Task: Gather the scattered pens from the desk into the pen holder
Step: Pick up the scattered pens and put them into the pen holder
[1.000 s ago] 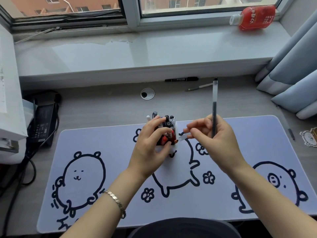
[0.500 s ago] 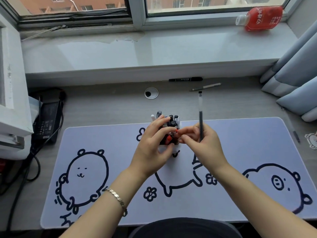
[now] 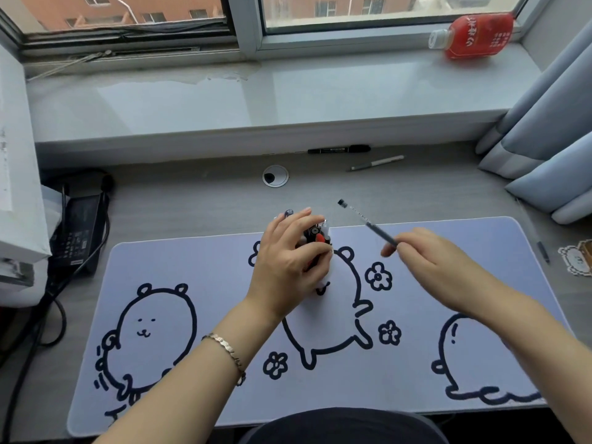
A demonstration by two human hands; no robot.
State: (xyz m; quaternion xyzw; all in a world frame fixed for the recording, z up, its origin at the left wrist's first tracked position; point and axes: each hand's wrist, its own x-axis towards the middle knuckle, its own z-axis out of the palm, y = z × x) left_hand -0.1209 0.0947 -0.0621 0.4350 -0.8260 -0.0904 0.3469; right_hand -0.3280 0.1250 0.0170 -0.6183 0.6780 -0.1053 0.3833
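Observation:
A white pen holder [image 3: 324,277] stands on the lilac desk mat [image 3: 205,283], stuffed with several black and red pens [image 3: 315,236]. My left hand [image 3: 290,262] wraps around the holder and hides most of it. To its right, my right hand [image 3: 426,264] pinches a clear pen with a dark refill [image 3: 365,222], tilted up and to the left, its capped end above the desk just right of the holder. A black marker [image 3: 339,149] and a slim grey pen [image 3: 376,163] lie at the back of the desk. Another dark pen [image 3: 541,249] lies at the mat's right edge.
A red drink bottle [image 3: 474,35] lies on the windowsill. Grey curtains [image 3: 551,129] hang at the right. A black power brick with cables [image 3: 80,229] and a white box [image 3: 16,174] stand at the left. A round cable grommet [image 3: 275,176] sits behind the holder.
My right hand has moved right, away from the holder, and the pen has tipped from upright to slanting up-left. My left hand stays on the holder.

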